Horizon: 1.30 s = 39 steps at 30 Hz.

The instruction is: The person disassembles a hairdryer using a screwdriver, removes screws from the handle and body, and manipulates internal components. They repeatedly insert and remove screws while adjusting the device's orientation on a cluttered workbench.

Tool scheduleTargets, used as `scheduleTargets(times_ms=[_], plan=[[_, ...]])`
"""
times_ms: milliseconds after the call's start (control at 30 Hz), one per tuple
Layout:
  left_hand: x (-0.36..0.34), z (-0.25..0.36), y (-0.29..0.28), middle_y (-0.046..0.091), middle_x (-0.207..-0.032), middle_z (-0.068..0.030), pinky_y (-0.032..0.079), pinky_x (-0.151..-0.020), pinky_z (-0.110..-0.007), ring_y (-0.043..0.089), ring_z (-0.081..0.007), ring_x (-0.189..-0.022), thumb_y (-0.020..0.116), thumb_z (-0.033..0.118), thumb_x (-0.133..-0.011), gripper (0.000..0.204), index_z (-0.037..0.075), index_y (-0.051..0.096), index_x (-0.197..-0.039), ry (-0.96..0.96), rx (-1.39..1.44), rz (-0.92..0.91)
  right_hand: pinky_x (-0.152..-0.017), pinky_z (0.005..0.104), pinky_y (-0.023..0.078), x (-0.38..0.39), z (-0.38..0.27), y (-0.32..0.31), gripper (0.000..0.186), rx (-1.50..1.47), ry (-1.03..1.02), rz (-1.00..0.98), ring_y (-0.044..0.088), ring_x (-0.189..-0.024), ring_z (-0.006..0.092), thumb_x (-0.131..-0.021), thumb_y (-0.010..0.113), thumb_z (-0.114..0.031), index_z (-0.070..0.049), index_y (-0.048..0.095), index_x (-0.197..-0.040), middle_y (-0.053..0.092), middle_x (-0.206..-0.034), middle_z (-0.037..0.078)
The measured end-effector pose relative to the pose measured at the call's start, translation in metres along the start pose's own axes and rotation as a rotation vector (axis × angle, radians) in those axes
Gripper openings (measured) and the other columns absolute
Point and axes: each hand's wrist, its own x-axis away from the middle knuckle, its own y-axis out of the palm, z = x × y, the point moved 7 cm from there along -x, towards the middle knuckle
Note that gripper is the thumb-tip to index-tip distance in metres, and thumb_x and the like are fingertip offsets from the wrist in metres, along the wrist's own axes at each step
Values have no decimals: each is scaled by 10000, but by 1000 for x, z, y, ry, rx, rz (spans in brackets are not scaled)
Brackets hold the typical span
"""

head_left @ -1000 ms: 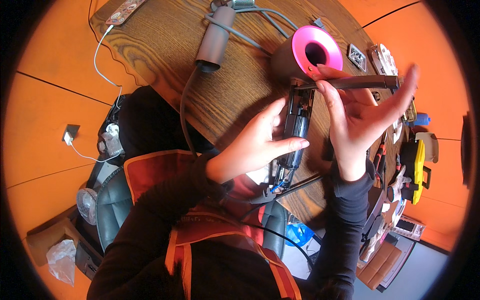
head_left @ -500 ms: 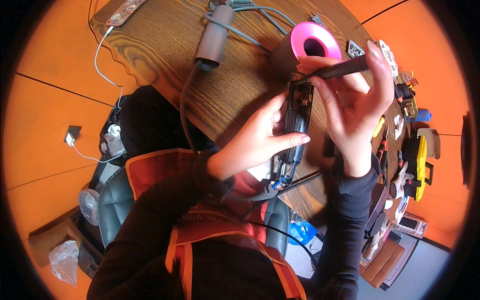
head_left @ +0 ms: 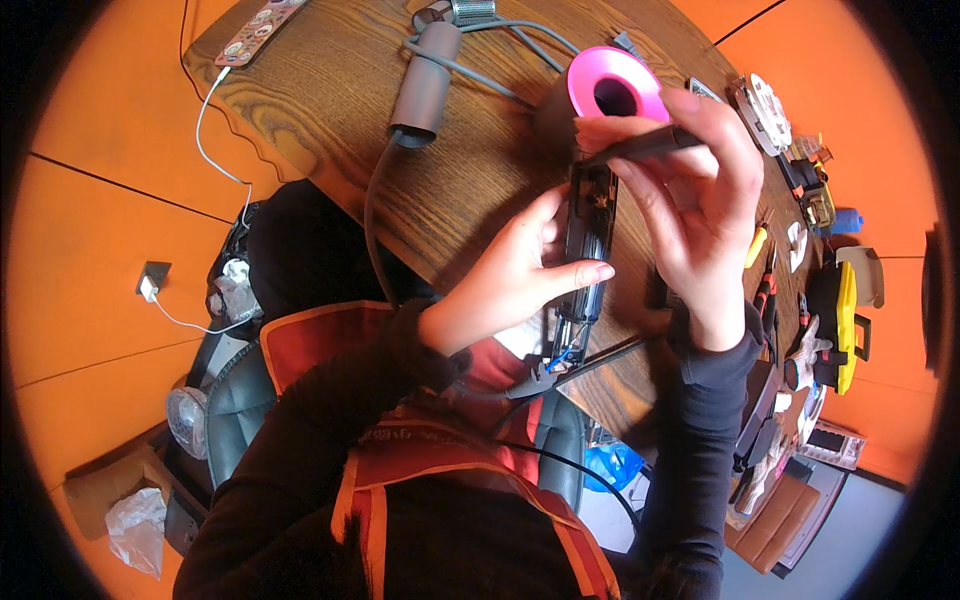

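Note:
My left hand [head_left: 540,270] is wrapped round a black cylindrical housing [head_left: 590,225], thumb across its front. Blue wires and a grey cord come out of the housing's lower end. Between the fingers and thumb of my right hand [head_left: 705,215] is a dark tapered hand tool [head_left: 655,146]. Its narrow end is at the top of the housing; whether it touches, I cannot tell. Just behind my right fingers lies a hair dryer head [head_left: 656,85] with a pink ring. Farther left on the table is a grey tubular handle shell [head_left: 425,85] with a cord running through it.
The wooden table [head_left: 310,120] curves round in front of me. A phone [head_left: 262,30] on a white cable lies at its far left. Pliers [head_left: 766,290], a white glove [head_left: 805,352] and a yellow-black toolbox [head_left: 847,325] crowd the right side. A thin black cable [head_left: 570,464] crosses my lap.
The outer end of the tool has dipped, and my right fingers have lowered and curled more over it. My left hand keeps its hold on the housing. The whole view has shifted slightly.

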Motion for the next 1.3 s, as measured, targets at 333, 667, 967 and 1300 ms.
scheduleTargets(times_ms=[333,667,967,1300], plan=[[1,-5,-2,512,-1095,-91,440,-855,-290,531,-152,-978,558,-71,-773,627,6,234,-1305,-18,20,8,-805,323,484,4,5,-6,452,-66,58,92,586,-963,259,-774,517,79,-65,414,-1190,539,-1114,152],[0,0,2,451,-1182,-85,387,-900,-304,466,-154,-1074,566,-79,-759,709,2,163,-1336,-22,-68,-16,-738,307,496,0,-2,-8,381,21,154,-10,608,-869,253,-759,541,46,-71,526,-1122,600,-992,127],[2,0,4,454,-1182,-110,405,-895,-296,486,-181,-1070,538,-87,-770,639,-9,212,-1313,-13,24,-17,-785,302,480,7,9,-5,378,-66,173,-61,596,-948,245,-785,489,83,-57,500,-1136,580,-1065,142],[-1,4,5,515,-1058,-77,422,-826,-253,524,-125,-954,586,-47,-774,653,4,220,-1313,-15,13,22,-732,293,508,5,1,-3,468,-9,41,113,617,-892,246,-764,514,121,-18,413,-1199,599,-1007,170]])
